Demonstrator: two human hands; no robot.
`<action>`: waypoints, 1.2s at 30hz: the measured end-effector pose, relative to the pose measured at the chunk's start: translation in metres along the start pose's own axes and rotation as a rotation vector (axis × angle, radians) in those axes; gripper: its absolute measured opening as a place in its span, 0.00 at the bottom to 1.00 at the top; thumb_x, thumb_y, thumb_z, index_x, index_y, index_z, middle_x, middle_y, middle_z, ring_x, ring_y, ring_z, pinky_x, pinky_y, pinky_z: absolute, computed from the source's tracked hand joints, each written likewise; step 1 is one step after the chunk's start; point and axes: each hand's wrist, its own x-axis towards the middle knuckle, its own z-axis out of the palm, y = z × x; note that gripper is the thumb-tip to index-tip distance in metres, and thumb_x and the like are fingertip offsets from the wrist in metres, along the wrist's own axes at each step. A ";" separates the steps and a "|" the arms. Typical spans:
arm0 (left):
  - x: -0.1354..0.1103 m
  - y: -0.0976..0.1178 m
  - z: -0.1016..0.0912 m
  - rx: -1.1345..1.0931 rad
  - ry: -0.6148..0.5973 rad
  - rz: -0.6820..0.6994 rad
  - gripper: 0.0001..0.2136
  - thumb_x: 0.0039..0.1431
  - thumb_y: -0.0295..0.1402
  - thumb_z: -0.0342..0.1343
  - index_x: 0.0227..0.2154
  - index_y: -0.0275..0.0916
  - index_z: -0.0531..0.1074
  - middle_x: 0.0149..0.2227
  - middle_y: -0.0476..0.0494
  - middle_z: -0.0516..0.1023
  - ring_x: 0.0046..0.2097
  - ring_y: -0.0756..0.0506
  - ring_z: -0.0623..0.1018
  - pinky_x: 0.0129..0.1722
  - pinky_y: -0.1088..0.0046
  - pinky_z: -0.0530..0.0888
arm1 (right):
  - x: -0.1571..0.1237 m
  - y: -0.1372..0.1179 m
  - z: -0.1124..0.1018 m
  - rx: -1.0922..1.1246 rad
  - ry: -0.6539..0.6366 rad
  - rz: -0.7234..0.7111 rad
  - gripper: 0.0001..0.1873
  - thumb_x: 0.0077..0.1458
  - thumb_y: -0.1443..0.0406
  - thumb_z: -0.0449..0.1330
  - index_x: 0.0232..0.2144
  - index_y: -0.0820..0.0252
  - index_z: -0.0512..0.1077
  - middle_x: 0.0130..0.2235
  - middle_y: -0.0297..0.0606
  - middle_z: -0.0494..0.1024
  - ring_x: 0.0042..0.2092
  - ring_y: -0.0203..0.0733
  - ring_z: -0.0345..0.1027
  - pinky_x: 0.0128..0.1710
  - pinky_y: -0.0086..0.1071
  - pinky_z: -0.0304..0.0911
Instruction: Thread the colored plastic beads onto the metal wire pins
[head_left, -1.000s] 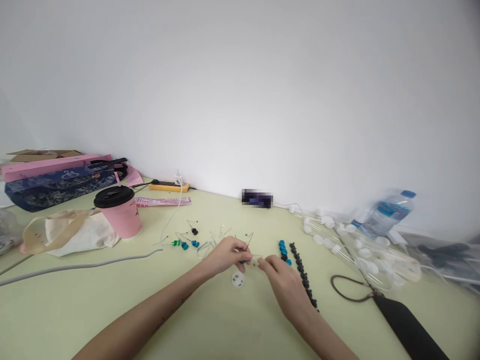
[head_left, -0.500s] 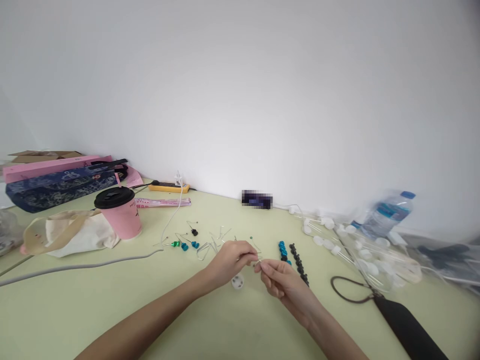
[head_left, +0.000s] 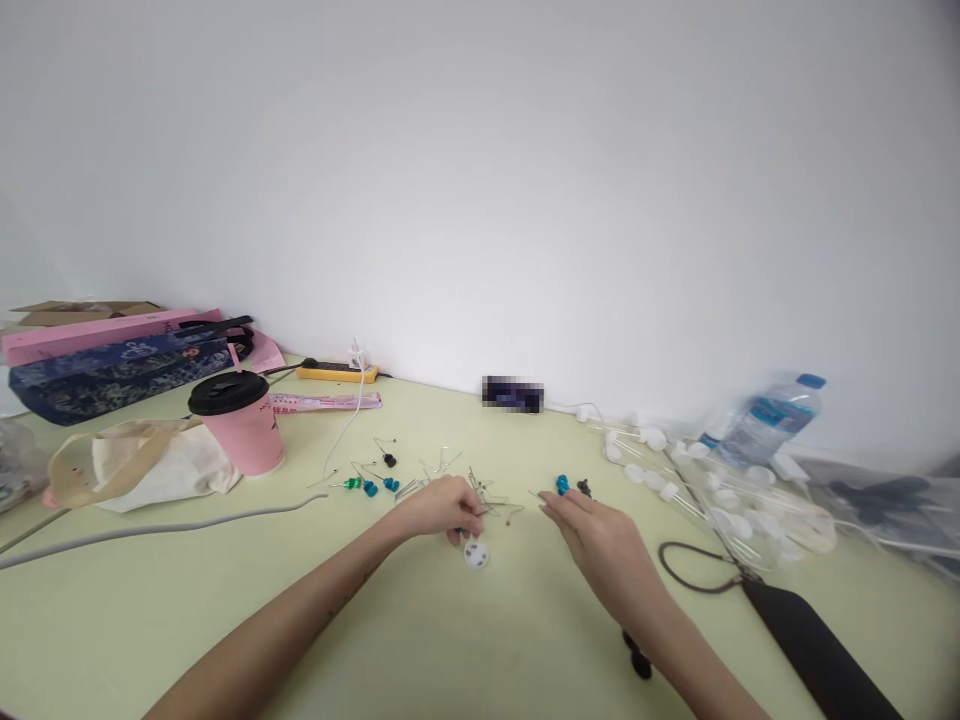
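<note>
My left hand (head_left: 444, 508) is closed beside a small white disc (head_left: 475, 553) with dark holes. A bit of blue shows under its fingertips, but what they hold is mostly hidden. Thin bent metal wires (head_left: 491, 500) lie just past these fingers. My right hand (head_left: 600, 535) is closed in a pinch, a thin wire (head_left: 534, 493) poking out at its fingertips. Behind that hand, the ends of a row of blue beads (head_left: 562, 484) and a row of black beads (head_left: 584, 488) peek out. Several wires with blue beads (head_left: 391, 484), green beads (head_left: 352, 483) or black beads (head_left: 389, 460) lie to the left.
A pink cup (head_left: 244, 435) with a black lid stands left, by a cloth pouch (head_left: 161, 465). A yellow power strip (head_left: 336, 373) and a blurred device (head_left: 512, 394) sit by the wall. Rightward are white-capped clear tubes (head_left: 660, 470), a water bottle (head_left: 772, 425) and a black case (head_left: 817, 650).
My hands have moved apart. The left came down beside the white disc; the right shifted right and now covers much of the blue and black bead rows.
</note>
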 end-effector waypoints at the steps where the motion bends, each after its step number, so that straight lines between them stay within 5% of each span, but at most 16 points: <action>1: 0.001 -0.003 0.001 0.009 -0.014 -0.016 0.06 0.47 0.33 0.56 0.22 0.36 0.75 0.25 0.48 0.77 0.24 0.49 0.77 0.24 0.79 0.69 | 0.001 0.001 -0.005 0.034 -0.020 0.017 0.17 0.62 0.60 0.45 0.35 0.55 0.73 0.25 0.38 0.71 0.25 0.39 0.63 0.23 0.29 0.49; 8: 0.002 -0.004 0.008 0.032 -0.023 -0.024 0.10 0.49 0.37 0.55 0.21 0.36 0.74 0.21 0.49 0.75 0.19 0.51 0.74 0.22 0.80 0.69 | 0.002 -0.002 -0.017 0.208 -0.089 0.068 0.17 0.61 0.57 0.47 0.34 0.53 0.74 0.22 0.38 0.71 0.24 0.41 0.64 0.24 0.30 0.52; 15: -0.008 0.012 0.009 0.027 -0.039 0.009 0.10 0.49 0.38 0.53 0.22 0.37 0.74 0.21 0.49 0.74 0.19 0.51 0.73 0.20 0.78 0.69 | 0.001 -0.008 0.017 0.145 -0.105 -0.007 0.13 0.60 0.63 0.48 0.40 0.52 0.72 0.34 0.39 0.72 0.25 0.37 0.63 0.23 0.29 0.49; 19: -0.011 0.013 0.003 0.017 -0.103 0.047 0.09 0.49 0.37 0.55 0.22 0.38 0.74 0.21 0.50 0.74 0.19 0.51 0.73 0.22 0.77 0.69 | 0.000 -0.007 0.029 0.162 -0.142 -0.029 0.14 0.59 0.66 0.47 0.28 0.55 0.71 0.28 0.35 0.69 0.25 0.37 0.61 0.24 0.29 0.49; 24: -0.016 0.010 -0.029 0.062 -0.022 0.007 0.05 0.45 0.34 0.59 0.25 0.37 0.74 0.22 0.50 0.74 0.26 0.46 0.78 0.29 0.75 0.69 | 0.002 -0.002 0.039 0.640 -0.141 0.313 0.18 0.58 0.59 0.50 0.21 0.58 0.71 0.20 0.33 0.68 0.23 0.38 0.61 0.28 0.31 0.55; 28: -0.020 0.013 -0.040 -0.070 0.000 0.129 0.08 0.46 0.30 0.57 0.32 0.40 0.75 0.34 0.47 0.76 0.33 0.46 0.79 0.34 0.74 0.71 | 0.004 0.001 0.057 0.851 -0.172 0.439 0.23 0.59 0.52 0.48 0.32 0.60 0.76 0.27 0.39 0.78 0.28 0.42 0.70 0.31 0.34 0.64; 32: -0.020 0.022 -0.024 -0.081 0.013 0.227 0.09 0.45 0.31 0.59 0.33 0.41 0.77 0.39 0.46 0.74 0.36 0.47 0.77 0.35 0.76 0.70 | 0.006 0.004 0.049 1.151 -0.044 0.565 0.25 0.57 0.50 0.51 0.46 0.62 0.71 0.44 0.46 0.77 0.45 0.46 0.70 0.44 0.38 0.64; 36: -0.008 0.026 0.017 0.002 0.013 0.232 0.11 0.45 0.35 0.62 0.33 0.40 0.77 0.30 0.47 0.76 0.31 0.48 0.75 0.29 0.78 0.68 | 0.009 0.009 0.003 1.235 0.073 0.563 0.20 0.56 0.53 0.55 0.38 0.63 0.76 0.47 0.47 0.74 0.40 0.43 0.71 0.41 0.35 0.63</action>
